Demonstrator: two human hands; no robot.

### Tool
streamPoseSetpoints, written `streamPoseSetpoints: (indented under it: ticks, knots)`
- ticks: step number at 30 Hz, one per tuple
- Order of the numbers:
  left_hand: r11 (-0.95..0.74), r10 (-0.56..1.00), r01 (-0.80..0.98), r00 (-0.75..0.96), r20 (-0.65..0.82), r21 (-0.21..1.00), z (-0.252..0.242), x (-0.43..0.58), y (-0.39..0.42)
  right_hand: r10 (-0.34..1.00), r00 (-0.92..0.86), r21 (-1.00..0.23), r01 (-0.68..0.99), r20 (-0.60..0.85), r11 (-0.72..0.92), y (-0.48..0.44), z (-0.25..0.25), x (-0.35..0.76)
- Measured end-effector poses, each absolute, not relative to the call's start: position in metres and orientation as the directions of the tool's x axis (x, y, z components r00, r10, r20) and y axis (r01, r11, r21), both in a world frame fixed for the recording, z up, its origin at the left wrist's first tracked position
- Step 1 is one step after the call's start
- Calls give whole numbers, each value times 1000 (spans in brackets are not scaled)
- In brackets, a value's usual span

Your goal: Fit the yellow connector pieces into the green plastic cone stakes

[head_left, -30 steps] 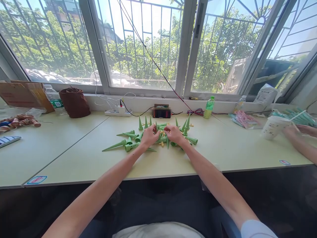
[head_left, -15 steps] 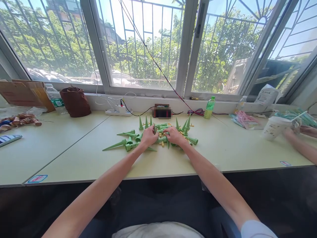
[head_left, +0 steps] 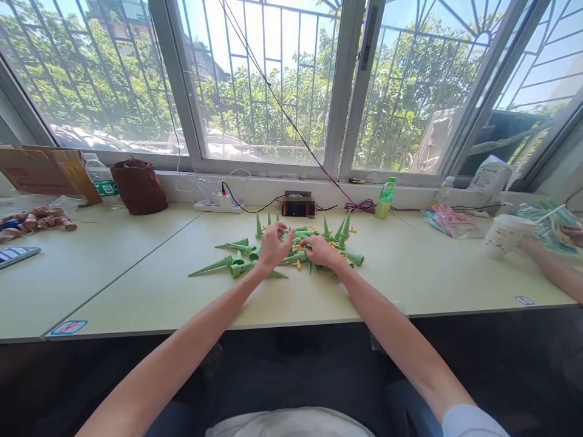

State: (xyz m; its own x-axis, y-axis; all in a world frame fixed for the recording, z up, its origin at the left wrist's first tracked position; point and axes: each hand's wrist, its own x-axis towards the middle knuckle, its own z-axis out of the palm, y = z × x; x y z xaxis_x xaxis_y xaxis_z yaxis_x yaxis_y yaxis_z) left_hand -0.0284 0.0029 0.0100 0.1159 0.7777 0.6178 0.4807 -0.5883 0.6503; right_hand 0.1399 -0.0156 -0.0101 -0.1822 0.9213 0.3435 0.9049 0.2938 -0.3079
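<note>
A heap of green plastic cone-shaped spikes [head_left: 214, 266] and small yellow tap-like pieces [head_left: 298, 264] lies around both hands. My left hand [head_left: 274, 246] is above the middle of the heap, thumb and fingers apart; a green tip shows in the gap between them. Close beside it, my right hand [head_left: 319, 251] rests low over the heap with its fingers pinched together. Yellow bits show at those fingertips, but what they hold is hidden. Some spikes stand upright behind the hands, such as one green spike [head_left: 259, 226] at the left and another [head_left: 326, 227] at the right.
Against the window wall are a power strip [head_left: 218, 206], a phone-like dark device [head_left: 298, 206], a green bottle [head_left: 385, 198] and a brown bag [head_left: 138, 187]. A white cup [head_left: 506, 235] stands at the right, near another person's arm [head_left: 553, 270]. Wooden pieces [head_left: 40, 221] lie far left.
My left hand has lifted slightly and its fingers have spread, away from the green piece they were closed on. My right hand has stayed in place. The other person's hands at the right have moved.
</note>
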Motion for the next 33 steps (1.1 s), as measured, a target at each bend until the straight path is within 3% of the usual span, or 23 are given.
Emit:
streamPoseSetpoints:
  ticks: [9,23,33]
  knots:
    - [-628,745,408,71,663,663,19,-27,-8,927,-141,-351,897,348,269,-12,-16,144]
    - [-706,699,360,222,679,609,11,-25,-7,872,-95,-407,857,480,318,-8,-13,143]
    - [-692,722,430,376,581,580,9,-25,-9,784,46,-615,650,619,447,-15,-3,137]
